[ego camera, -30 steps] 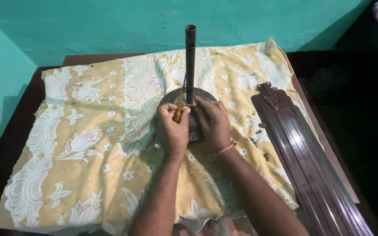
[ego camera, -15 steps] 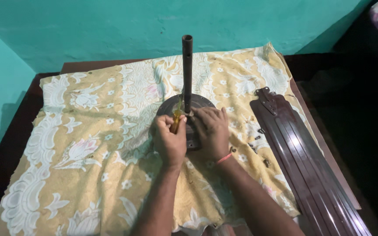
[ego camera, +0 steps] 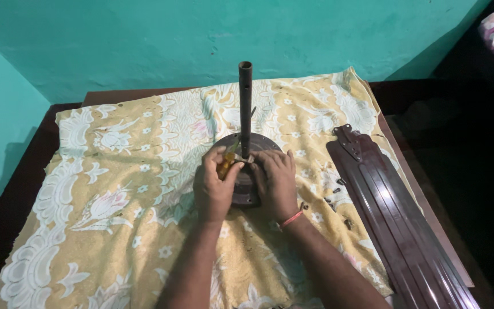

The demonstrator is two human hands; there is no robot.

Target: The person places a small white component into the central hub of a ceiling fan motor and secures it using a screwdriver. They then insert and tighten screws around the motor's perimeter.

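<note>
Flanking the hands (ego camera: 244, 180): stacked fan blades (ego camera: 395, 212); loose screws (ego camera: 338, 197); floral cloth (ego camera: 115, 189).

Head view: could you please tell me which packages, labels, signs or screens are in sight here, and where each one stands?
None in view: only the flowered cloth, the dark round motor body with its upright rod, the stacked brown blades and the bare teal wall.
</note>
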